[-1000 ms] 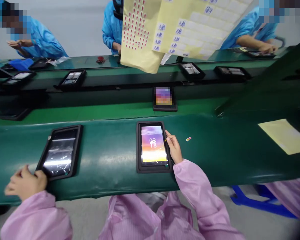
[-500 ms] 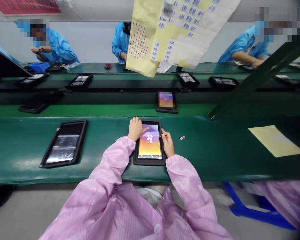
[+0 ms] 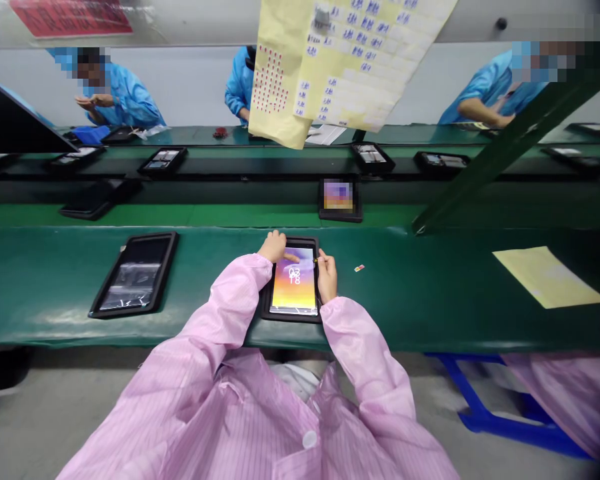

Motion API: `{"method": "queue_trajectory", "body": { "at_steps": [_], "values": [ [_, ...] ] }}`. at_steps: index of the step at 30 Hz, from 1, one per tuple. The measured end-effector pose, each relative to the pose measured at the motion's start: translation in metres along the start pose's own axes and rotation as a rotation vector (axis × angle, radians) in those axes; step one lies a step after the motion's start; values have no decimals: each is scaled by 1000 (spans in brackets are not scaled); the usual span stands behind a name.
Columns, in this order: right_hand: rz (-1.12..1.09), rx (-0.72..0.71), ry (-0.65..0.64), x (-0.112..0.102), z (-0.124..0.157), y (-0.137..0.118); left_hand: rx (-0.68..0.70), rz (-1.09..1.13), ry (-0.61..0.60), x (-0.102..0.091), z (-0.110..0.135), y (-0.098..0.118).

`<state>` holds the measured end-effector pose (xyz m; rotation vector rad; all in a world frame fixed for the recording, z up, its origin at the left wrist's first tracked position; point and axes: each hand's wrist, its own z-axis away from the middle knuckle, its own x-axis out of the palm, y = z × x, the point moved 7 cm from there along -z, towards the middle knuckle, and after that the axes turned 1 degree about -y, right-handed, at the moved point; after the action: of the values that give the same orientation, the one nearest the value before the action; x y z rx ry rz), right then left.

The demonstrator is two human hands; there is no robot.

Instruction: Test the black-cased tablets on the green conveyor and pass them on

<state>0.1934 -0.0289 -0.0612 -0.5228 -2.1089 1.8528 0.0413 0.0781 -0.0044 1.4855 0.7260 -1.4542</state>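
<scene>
On table (image 3: 430, 287), left fingers (image 3: 277, 237) grip lit tablet (image 3: 294, 290); right fingers (image 3: 321, 254) pinch yellow bit (image 3: 316, 260).

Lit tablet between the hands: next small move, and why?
Probably ease the small yellow piece against the right edge of the lit tablet with the right hand: that hand seems to pinch it there, while the left hand rests at the upper left corner, able to brace.

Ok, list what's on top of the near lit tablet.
The left hand lies over the tablet, across its upper left edge and some of its screen; the right hand is at its right edge. What the hands cover cannot be seen.
</scene>
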Motion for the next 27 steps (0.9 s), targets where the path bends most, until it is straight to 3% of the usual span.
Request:
{"method": "queue_trajectory", "body": {
  "at_steps": [5, 9, 11, 13, 15, 16, 19, 24, 27],
  "values": [
    [48, -107, -7, 0, -3, -9, 4, -4, -72, -4, -3, -5],
    [94, -323, -52, -8, 20, -49, 112, 107, -63, -27, -1, -9],
    [196, -552, -167, -7, 46, -76, 208, 225, 13, -44, 6, -7],
    [378, -895, -335, -1, 83, -98, 282, 326, 88, -60, 14, -3],
    [525, -1181, -462, 4, 115, -105, 333, 394, 152, -74, 23, 1],
    [562, -1257, -492, 4, 123, -104, 355, 419, 181, -80, 27, 4],
    [632, -1347, -529, 4, 125, -98, 420, 457, 251, -98, 37, 13],
    [695, -1452, -598, 9, 101, -104, 481, 491, 286, -113, 51, 23],
    [704, -1461, -503, 7, 81, -125, 471, 531, 297, -119, 59, 25]
  ]
}}
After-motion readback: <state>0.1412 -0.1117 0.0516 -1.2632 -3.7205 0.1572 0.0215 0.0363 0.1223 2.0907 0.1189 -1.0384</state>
